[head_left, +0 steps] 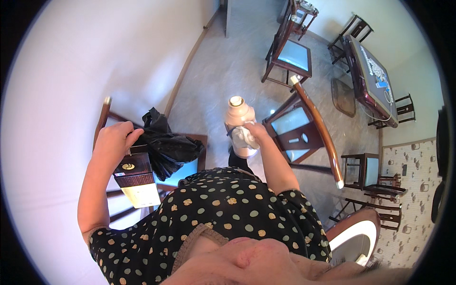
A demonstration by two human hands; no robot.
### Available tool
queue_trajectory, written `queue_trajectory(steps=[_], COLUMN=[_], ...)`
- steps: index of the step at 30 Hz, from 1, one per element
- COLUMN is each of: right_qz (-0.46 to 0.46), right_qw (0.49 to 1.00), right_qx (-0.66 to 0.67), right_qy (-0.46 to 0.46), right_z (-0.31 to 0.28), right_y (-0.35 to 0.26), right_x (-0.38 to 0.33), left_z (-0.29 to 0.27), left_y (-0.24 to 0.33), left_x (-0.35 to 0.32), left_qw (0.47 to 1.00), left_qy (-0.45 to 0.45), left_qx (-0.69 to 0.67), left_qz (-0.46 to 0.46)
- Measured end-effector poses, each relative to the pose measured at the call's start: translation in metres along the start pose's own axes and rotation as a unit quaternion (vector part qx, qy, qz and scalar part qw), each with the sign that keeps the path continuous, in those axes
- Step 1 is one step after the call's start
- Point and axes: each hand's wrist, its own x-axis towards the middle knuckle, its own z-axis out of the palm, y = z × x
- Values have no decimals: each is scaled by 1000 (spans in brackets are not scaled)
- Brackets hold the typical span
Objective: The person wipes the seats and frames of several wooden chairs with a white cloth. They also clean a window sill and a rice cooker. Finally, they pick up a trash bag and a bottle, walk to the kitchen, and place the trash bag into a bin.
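The right hand is pressing a white cloth against the peach thermos flask standing on the floor, fingers closed on the cloth; wiping seems midway. The left hand is gripping a dark carton beside a black bag.

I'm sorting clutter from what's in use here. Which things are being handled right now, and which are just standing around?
In hand:
- dark box, held by the left hand
- white cloth, pressed by the right hand against the beige thermos flask

Standing around:
- black plastic bag on the chair beside the box
- dark wooden chairs
- game table
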Motion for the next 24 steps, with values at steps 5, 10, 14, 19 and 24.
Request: queue_trajectory(steps=[5, 10, 14, 19, 24], right_qz=[18, 21, 14, -13, -36], right_qw=[988, 986, 997, 999, 994], right_qx=[147, 164, 80, 50, -45], right_qy=[-29, -34, 16, 16, 90], right_z=[-16, -14, -51, -117, -180], right_y=[-79, -170, -238, -328, -454], right_x=[170, 297, 389, 498, 571], left_z=[1, 23, 57, 101, 142], left_y=[-16, -52, -72, -94, -77], left_x=[136, 238, 358, 522, 722], left_qw=[997, 990, 986, 987, 991], left_qy=[53, 93, 96, 86, -7], left_qx=[-6, -11, -53, -91, -133], left_qz=[-57, -108, -124, -99, 12])
